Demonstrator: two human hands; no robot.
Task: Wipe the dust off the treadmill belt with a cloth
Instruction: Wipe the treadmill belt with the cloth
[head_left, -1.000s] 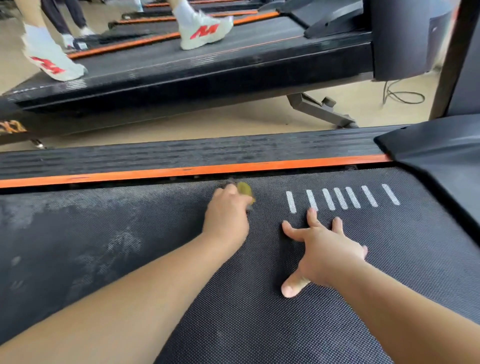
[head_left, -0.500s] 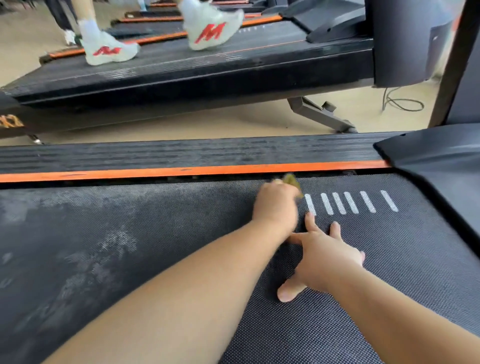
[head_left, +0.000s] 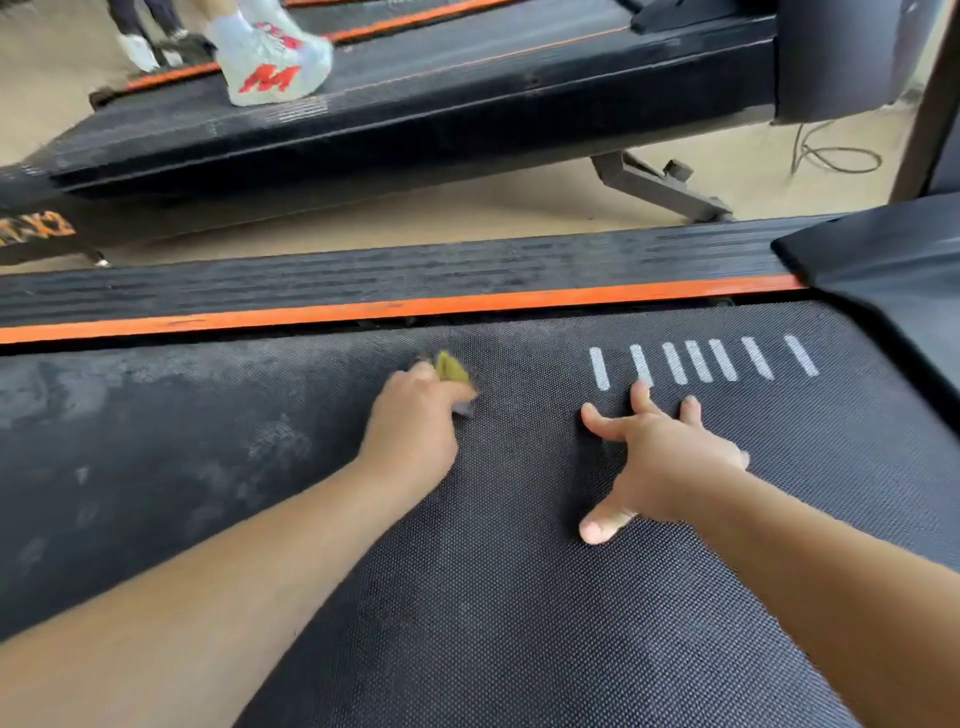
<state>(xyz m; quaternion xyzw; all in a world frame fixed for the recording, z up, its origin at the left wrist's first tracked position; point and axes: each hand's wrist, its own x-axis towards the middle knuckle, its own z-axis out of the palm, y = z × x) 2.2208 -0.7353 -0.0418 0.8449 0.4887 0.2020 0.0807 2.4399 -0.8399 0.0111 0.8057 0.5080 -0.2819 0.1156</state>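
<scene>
Under our left hand: the cloth (head_left: 451, 369), a small olive-green wad, lies on the belt close to its far edge. Only a corner pokes out past our knuckles, with a greyish bit at the hand's right side.
Left hand (head_left: 415, 421): curled over the cloth and gripping it, knuckles up, pressed against the belt.
Right hand (head_left: 670, 462): holding nothing, fingers spread and straight, fingertips and thumb planted on the belt. It sits to the right of the cloth, apart from our left hand.
Treadmill belt (head_left: 519, 597): black and finely textured. We see pale dust smears (head_left: 104, 395) to the left of our left hand, and darker surface between our two hands.
White stripes (head_left: 698, 361): seven short bars printed on the belt, just beyond our right fingertips.
Orange strip (head_left: 415, 306): runs along the belt's far edge, just past the cloth, with a ribbed black side rail (head_left: 363, 275) behind it.
Farther out: tan floor (head_left: 467, 208), then a neighbouring treadmill (head_left: 467, 104) carrying a person's blurred white shoe (head_left: 275, 67) with red marking. A cable (head_left: 831, 150) loops on the floor at far right.
</scene>
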